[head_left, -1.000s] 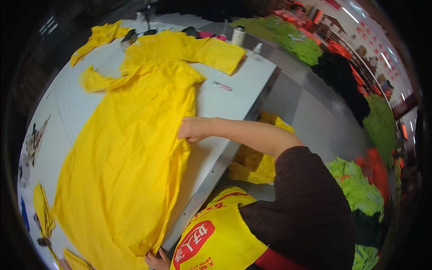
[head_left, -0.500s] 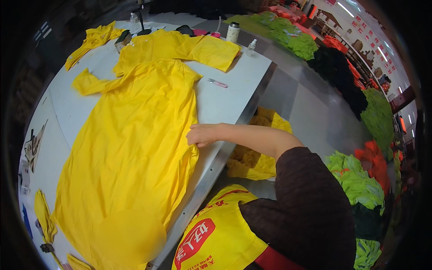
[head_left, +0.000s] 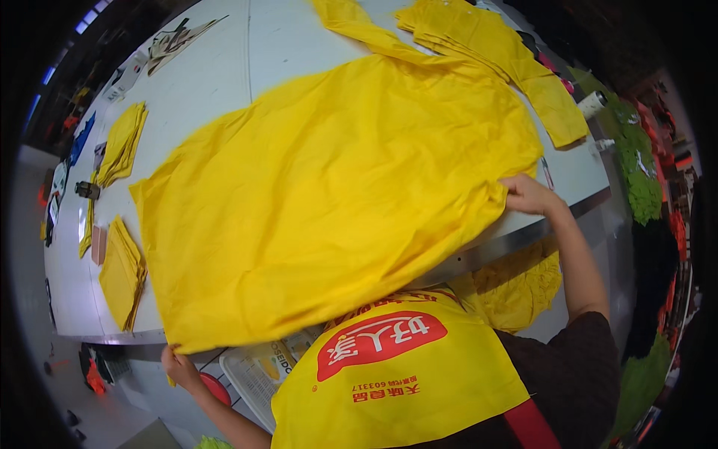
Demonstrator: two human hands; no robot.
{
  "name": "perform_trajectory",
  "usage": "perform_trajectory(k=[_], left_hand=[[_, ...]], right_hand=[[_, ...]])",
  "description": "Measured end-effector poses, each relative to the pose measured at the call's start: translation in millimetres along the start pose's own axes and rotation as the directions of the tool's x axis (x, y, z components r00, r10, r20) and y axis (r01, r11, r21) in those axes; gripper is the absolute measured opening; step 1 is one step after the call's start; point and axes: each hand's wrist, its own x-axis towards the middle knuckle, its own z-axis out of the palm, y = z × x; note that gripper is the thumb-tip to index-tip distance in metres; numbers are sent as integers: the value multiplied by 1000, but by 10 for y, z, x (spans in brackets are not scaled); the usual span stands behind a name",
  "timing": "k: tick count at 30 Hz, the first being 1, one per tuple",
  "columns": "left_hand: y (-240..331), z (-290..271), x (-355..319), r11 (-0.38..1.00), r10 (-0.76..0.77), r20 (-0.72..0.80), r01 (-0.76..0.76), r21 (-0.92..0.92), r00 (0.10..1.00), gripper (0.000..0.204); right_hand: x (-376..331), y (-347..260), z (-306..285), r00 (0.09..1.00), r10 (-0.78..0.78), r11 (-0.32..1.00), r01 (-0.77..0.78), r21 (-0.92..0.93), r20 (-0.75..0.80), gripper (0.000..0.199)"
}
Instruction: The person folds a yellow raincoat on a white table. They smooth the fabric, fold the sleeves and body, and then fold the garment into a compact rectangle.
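The large yellow garment [head_left: 336, 187] lies spread flat across the white counter [head_left: 284, 37], its lower hem overhanging the near counter edge.

Right hand [head_left: 529, 196]: positioned at the garment's right side edge. The grip is closed on the cloth there, with the fabric bunched into folds just left of the fingers.

Left hand [head_left: 179, 368]: positioned below the counter edge at the garment's lower left corner. The grip is pinched shut on that corner, and the cloth rises from it up onto the counter.

Between the two grips the hem runs in a slack line over the person's yellow apron [head_left: 396, 374].

Beyond the right grip, a second yellow garment [head_left: 486, 52] lies at the far end of the counter, touching the first. Above and left of the left grip, stacks of folded yellow pieces [head_left: 123, 273] rest on the counter, apart from the spread garment. Below the right grip, a heap of yellow cloth [head_left: 516, 288] sits under the counter edge.
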Motion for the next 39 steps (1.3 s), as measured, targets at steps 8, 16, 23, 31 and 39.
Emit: perform_trajectory(k=[8,16,23,31,39], left_hand=[[202,980,1409,982,48,214,-85,170,976,17],[267,2132,1242,986,35,76,-22,-166,997,36],[1887,1775,769,872,5,166,77,-483,986,39],[2861,1855,635,879,475,300,-461,-120,827,49],[2764,2099,527,874,480,370,-471,-120,795,52]], right_hand=[[1502,464,-170,970,-109,992,92,-88,-216,27],[1892,481,154,914,-47,909,-129,-397,-404,26],[835,1180,-116,182,-345,885,-262,-384,-921,29],[-20,2807,-59,247,483,511,-859,41,-840,27],[83,2781,-582,187,196,881,-464,89,-963,41]])
